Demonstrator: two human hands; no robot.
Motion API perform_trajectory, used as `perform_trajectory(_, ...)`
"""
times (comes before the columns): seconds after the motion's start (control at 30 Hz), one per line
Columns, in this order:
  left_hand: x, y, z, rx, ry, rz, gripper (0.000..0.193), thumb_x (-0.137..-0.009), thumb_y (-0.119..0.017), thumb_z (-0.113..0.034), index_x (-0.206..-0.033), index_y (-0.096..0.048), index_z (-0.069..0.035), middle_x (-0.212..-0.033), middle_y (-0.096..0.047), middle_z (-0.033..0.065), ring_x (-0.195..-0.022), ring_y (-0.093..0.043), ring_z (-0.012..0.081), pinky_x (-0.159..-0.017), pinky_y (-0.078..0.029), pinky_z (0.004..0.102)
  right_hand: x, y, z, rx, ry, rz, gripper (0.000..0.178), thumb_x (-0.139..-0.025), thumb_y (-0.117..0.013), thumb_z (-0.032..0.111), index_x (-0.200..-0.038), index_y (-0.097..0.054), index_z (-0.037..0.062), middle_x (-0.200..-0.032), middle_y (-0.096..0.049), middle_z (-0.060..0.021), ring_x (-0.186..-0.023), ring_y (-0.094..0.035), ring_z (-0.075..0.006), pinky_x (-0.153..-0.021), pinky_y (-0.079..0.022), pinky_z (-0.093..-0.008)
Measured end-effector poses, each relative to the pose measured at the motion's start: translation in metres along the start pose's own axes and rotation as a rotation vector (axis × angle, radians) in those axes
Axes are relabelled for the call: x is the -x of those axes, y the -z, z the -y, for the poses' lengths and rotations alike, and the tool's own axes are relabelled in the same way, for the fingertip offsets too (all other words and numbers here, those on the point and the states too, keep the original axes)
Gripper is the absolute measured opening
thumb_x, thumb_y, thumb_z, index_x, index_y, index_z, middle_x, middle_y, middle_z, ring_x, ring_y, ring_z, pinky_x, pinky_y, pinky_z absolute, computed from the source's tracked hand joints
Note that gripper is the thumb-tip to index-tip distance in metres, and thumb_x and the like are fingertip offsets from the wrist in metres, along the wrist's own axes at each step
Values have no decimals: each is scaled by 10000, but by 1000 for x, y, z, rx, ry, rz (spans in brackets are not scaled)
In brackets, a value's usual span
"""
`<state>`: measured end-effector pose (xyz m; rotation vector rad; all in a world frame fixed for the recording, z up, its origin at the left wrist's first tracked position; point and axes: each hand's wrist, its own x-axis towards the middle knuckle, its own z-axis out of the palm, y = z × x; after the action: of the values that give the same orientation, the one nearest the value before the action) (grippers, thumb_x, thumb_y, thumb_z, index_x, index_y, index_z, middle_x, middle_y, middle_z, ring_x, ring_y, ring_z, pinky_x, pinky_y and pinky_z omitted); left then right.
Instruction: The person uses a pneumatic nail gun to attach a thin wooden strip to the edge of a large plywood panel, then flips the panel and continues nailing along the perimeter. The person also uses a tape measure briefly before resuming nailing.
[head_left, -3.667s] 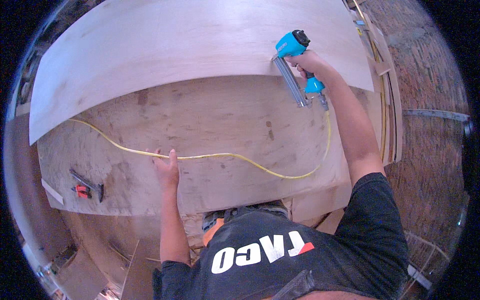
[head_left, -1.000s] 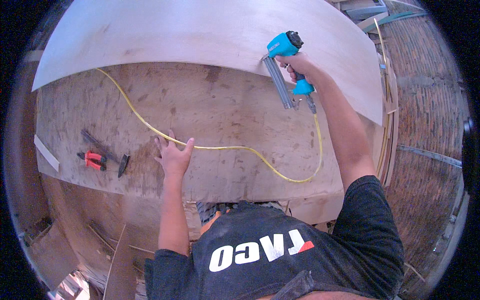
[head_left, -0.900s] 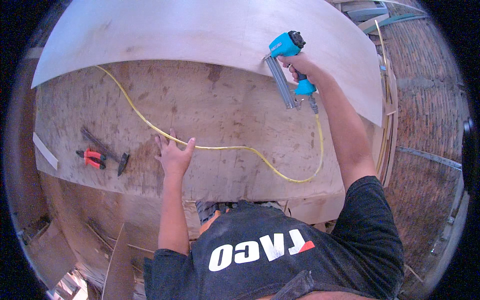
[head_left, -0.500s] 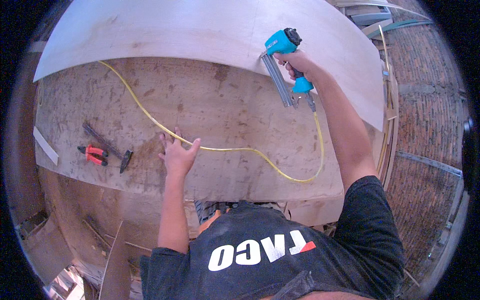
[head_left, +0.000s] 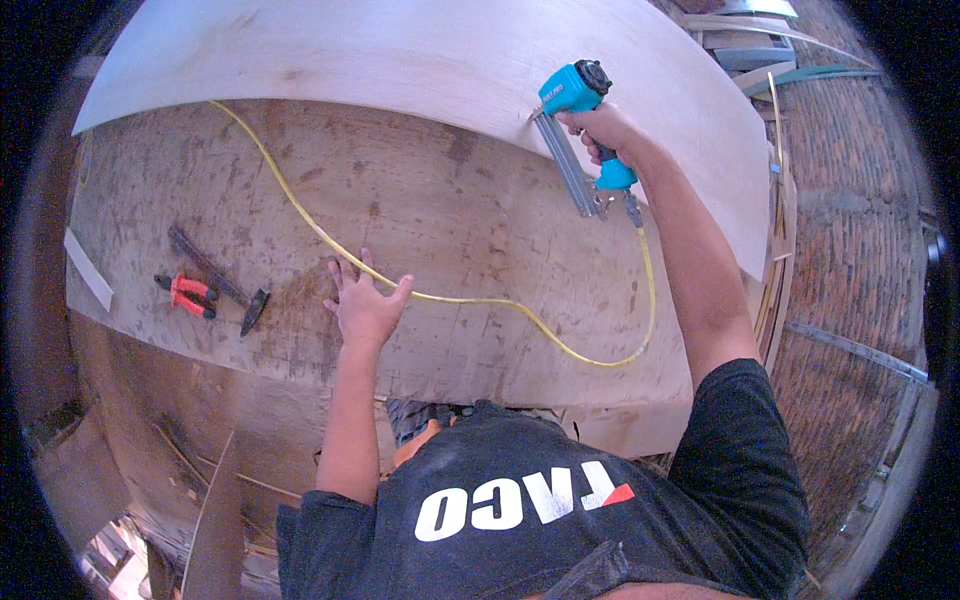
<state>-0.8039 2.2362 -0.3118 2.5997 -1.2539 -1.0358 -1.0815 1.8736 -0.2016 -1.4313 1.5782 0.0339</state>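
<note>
From the head view, looking down over my chest, my right hand is wrapped around the grip of a bright blue pneumatic staple gun with a long grey metal magazine. My fingers are closed tight about its handle, and the nose of the gun sits against the edge of the large pale curved plywood sheet that lies across the far part of the worn, stained plywood tabletop. A thin yellow air hose leaves the bottom of the gun's handle, drops toward me in a loop near my right forearm, then runs leftward across the tabletop and on up and away under the pale sheet.

My left hand lies flat, palm down, on the tabletop with the fingers spread and holding nothing; the yellow hose passes right under or against my fingertips, and I cannot tell whether I press on it.

Further to my left, well apart from that hand, lie a pair of red-handled pliers and, just beside them, a dark slender hammer-like tool. A narrow white strip rests near the tabletop's left edge. A brick floor shows on my right.
</note>
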Motion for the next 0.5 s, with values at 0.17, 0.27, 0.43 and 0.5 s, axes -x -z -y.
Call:
perform_trajectory(0.17,2,5,-5,-23,16,50,1049,-869,-706,-706,-1681,-371,-131,-1792,-135,202,-1665,-92,383,-1208,-188,802,0,0,2,3,-34,-21,357,-948,-813,409,-857,-628,118,-616,-505,41,-512,-483,-107,-479,-421,-309)
perform_trajectory(0.27,3,5,-7,4,11,55,1048,-866,-710,-698,-1676,-379,-123,-1791,-139,203,-1665,-95,383,-1207,-187,803,1,-3,10,-50,-24,0,354,-943,-821,410,-866,-648,111,-612,-508,42,-511,-490,-107,-479,-424,-312)
perform_trajectory(0.43,2,9,-9,33,5,95,1036,-867,-710,-683,-1671,-389,-116,-1794,-123,202,-1665,-96,384,-1210,-186,799,-16,-26,36,-28,-19,9,358,-933,-834,419,-885,-673,103,-614,-513,43,-512,-492,-103,-477,-419,-314)
perform_trajectory(0.5,1,8,-7,58,5,91,1030,-869,-709,-677,-1671,-389,-115,-1797,-111,201,-1665,-96,384,-1210,-192,796,-16,-35,55,-26,-13,18,361,-930,-839,422,-888,-675,103,-614,-513,45,-514,-491,-101,-476,-416,-313)
